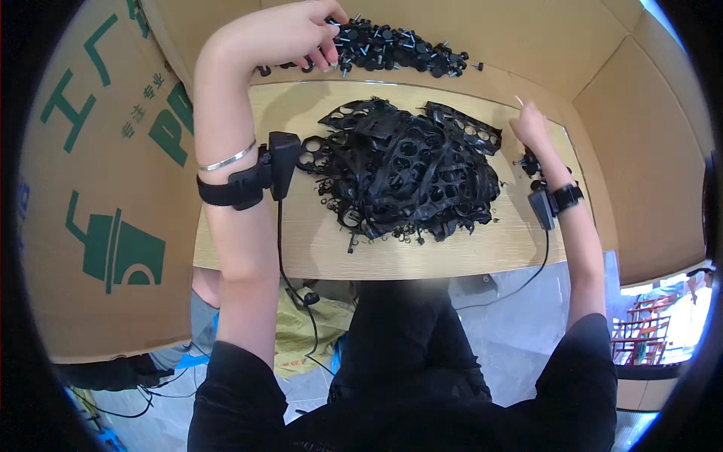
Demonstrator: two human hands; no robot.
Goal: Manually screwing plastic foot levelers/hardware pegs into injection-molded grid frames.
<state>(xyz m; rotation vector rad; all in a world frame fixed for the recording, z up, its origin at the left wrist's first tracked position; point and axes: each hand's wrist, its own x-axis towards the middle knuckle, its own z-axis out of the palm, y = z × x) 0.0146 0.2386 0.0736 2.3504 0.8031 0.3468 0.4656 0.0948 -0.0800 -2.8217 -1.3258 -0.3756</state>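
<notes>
My left hand reaches over the left end of a heap of black-headed screws with bare metal shanks. Its fingers are bent and apart, the tips at the heap; nothing is clearly held. At the right edge of the board, my right hand is closed, with a thin pale tip sticking up from it; what it holds, if anything, I cannot make out. Just below lies a smaller cluster of black-headed screws, partly hidden by my wrist. Between my arms sits a large tangle of black punched sheet scraps full of round holes.
A pale wooden board bears the scraps, with small black rings scattered along their lower edge. Cardboard walls stand behind and at both sides. Black sensor bands on both forearms trail cables down past the board's front edge.
</notes>
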